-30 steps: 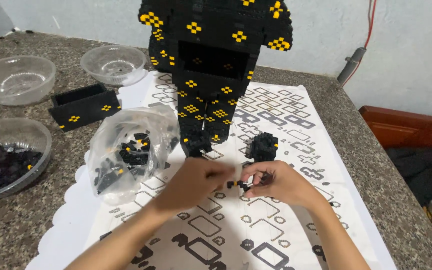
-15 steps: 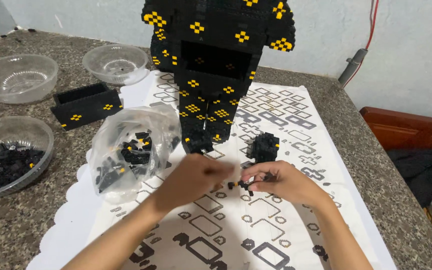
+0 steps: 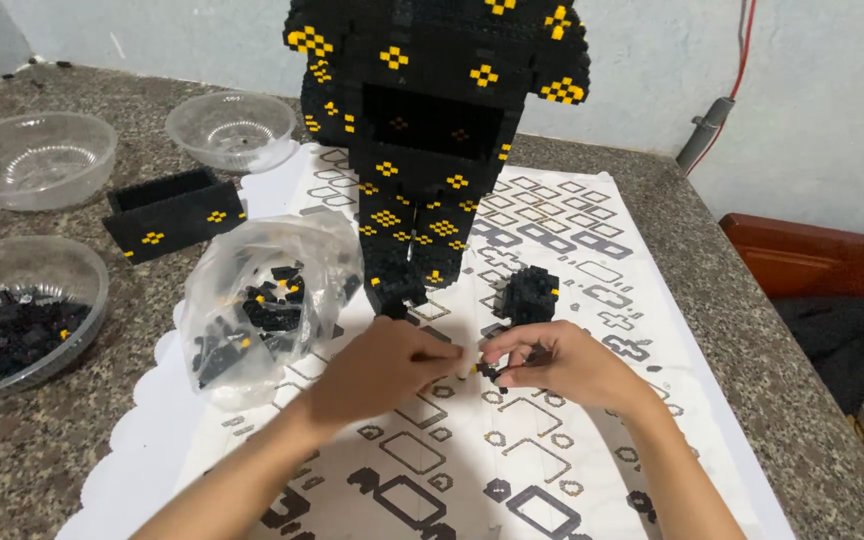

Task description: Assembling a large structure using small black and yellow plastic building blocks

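Hands barely shifted since earlier frame, fingertips slightly closer. Left hand (image 3: 382,365) grip pinched together near tiny black brick piece (image 3: 489,371); contact unclear. Right hand (image 3: 562,365) grip clamped on same piece, above patterned white mat (image 3: 552,470) on desk (image 3: 752,330). Small black brick block (image 3: 532,293) just behind; clear bag of bricks (image 3: 262,305) left.

Left hand (image 3: 377,367): palm down, fingers curled, fingertips pinched toward the right hand. Right hand (image 3: 555,362): fingers bent, thumb and forefinger pinched, tips nearly meeting the left's. Both forearms bare, converging from below.
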